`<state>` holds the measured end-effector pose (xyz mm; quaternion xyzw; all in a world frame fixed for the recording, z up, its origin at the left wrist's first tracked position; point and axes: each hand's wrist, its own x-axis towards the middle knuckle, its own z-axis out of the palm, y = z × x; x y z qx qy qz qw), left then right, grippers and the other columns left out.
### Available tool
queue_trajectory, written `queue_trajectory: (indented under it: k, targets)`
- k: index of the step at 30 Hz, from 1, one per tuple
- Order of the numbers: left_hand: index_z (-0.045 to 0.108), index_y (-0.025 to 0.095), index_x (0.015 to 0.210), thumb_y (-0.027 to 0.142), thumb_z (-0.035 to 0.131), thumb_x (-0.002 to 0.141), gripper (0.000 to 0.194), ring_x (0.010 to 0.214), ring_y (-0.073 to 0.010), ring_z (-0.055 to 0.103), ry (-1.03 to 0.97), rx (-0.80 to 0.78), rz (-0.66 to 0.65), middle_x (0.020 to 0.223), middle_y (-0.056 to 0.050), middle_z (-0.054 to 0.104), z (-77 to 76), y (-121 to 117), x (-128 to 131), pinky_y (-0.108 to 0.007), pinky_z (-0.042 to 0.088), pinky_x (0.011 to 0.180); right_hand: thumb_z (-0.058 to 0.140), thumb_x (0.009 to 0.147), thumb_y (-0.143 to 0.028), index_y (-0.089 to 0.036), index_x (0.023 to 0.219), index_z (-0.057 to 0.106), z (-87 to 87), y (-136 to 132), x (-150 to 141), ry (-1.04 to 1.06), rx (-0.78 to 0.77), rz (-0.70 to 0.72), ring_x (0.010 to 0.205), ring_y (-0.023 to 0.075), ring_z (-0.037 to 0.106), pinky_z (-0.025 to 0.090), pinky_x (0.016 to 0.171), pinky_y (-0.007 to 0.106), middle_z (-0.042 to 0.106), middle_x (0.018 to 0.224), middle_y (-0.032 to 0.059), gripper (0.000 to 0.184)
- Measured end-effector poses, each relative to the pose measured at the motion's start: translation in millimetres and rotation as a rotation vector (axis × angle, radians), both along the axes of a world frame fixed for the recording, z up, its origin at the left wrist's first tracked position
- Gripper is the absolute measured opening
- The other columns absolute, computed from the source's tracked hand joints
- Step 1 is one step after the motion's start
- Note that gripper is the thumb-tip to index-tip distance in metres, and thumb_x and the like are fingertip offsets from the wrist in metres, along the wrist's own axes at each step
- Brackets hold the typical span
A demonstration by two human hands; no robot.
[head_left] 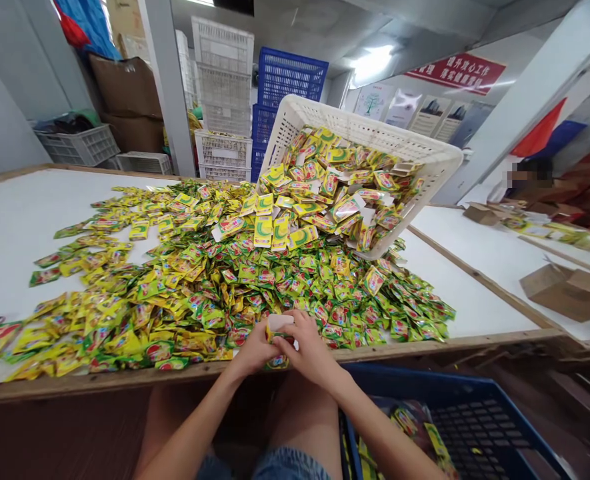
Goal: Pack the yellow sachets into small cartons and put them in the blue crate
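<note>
Close to the table's front edge, my left hand (255,348) and my right hand (305,343) meet around a small printed box (279,324) with a white flap. Both hands have their fingers closed on it, and they partly hide it. A wide heap of small yellow and green packets (195,287) with red prints spreads over the table beyond my hands. On the heap's far side a white basket (435,157) lies tilted toward me, with many small yellow boxes (319,180) in it and spilling from its mouth.
Under the table edge at right stands a dark blue crate (489,400) with some packets inside. A wooden strip (455,267) divides the table, with an open carton (569,290) beyond it. White crates (222,100) and blue crates (292,77) are stacked behind. Another person (529,180) is at far right.
</note>
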<state>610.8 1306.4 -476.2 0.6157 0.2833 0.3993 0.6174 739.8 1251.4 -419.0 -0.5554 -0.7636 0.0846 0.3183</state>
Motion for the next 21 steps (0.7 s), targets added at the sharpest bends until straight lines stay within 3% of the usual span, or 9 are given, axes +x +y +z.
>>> queue_trajectory:
  k: [4,7,12,16,21]
  targets:
    - [0.045,0.019,0.105,0.019,0.068,0.065,0.047,0.083,-0.017,0.058,-0.078,0.038,0.105,0.091,-0.002,0.061,0.9,-6,-2,-0.028,0.044,0.077,0.056,0.082,-0.024,-0.022,0.079,0.063,-8.3,-1,3,0.064,-0.037,-0.035,0.093,0.021,0.049,0.039,0.081,0.036,0.056,0.095,0.0055,0.008]
    - [0.029,0.025,0.113,0.02,0.065,0.071,0.056,0.089,-0.0163,0.06,-0.195,0.05,0.208,0.099,-0.002,0.058,-5.7,-17,-3,-0.031,0.044,0.081,0.053,0.083,-0.022,-0.021,0.085,0.058,-21.5,-2,5,0.264,-0.039,-0.093,0.082,0.0176,0.053,0.042,0.074,0.031,0.058,0.085,0.0033,0.006]
    - [0.039,0.024,0.112,0.022,0.056,0.079,0.037,0.101,-0.0189,0.055,-0.162,0.081,0.274,0.111,-0.007,0.054,-16.6,-29,-5,-0.031,0.044,0.085,0.06,0.078,-0.029,-0.019,0.094,0.049,-46.3,-7,0,0.695,0.028,-0.198,0.079,0.0162,0.058,0.048,0.071,0.028,0.059,0.086,0.0036,0.021]
    - [0.048,0.022,0.107,0.02,0.055,0.079,0.029,0.093,-0.0174,0.057,-0.087,0.098,0.282,0.103,-0.004,0.058,-15.1,-25,-11,-0.028,0.045,0.08,0.051,0.085,-0.027,-0.019,0.094,0.057,-53.9,-12,-3,0.658,0.043,-0.192,0.088,0.0179,0.059,0.046,0.08,0.032,0.063,0.092,0.006,0.013]
    - [0.055,0.019,0.095,0.02,0.055,0.079,0.016,0.086,-0.0172,0.058,-0.019,0.127,0.222,0.09,-0.003,0.061,-4.5,-17,-19,-0.026,0.045,0.075,0.044,0.088,-0.022,-0.02,0.101,0.058,-44.7,-11,1,0.5,0.106,-0.092,0.093,0.0181,0.057,0.045,0.082,0.033,0.062,0.098,0.0068,0.019]
